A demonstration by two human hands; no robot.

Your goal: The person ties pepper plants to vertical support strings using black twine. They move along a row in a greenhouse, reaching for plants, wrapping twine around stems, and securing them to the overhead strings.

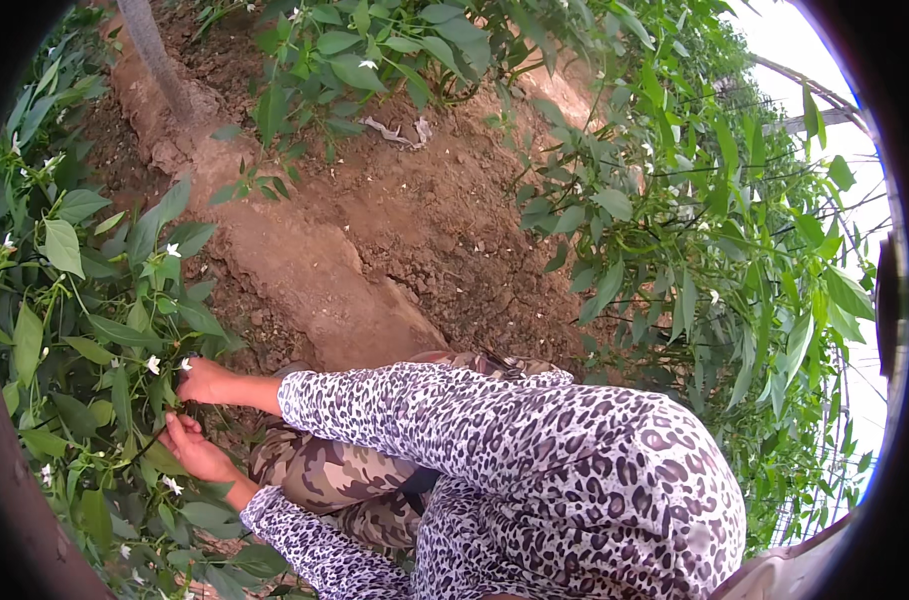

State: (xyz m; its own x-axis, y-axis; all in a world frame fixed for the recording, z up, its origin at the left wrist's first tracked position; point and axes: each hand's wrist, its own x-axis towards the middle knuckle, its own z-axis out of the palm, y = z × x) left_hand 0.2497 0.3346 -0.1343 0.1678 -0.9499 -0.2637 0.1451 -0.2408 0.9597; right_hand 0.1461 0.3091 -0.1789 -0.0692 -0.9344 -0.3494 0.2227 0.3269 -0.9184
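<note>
My right hand (200, 381) reaches into a pepper plant (135, 330) with white flowers; leaves and blossoms hide its fingertips. Just below it in the picture is my left hand (199, 451), its palm partly turned up and its fingers curled at the stems. A thin dark strand (150, 444), a stem or a cord, runs from the leaves to the left fingertips. Whether either hand pinches something is hidden by the foliage and the small size. Both forearms are in leopard-print sleeves (349, 397), stretched across camouflage trousers (342, 469).
A ridge of bare brown soil (297, 262) runs beside me, with fallen petals on it. More pepper plants (649, 202) crowd the right and top. A grey post (154, 60) stands at upper left. A crumpled pale scrap (398, 133) lies on the soil.
</note>
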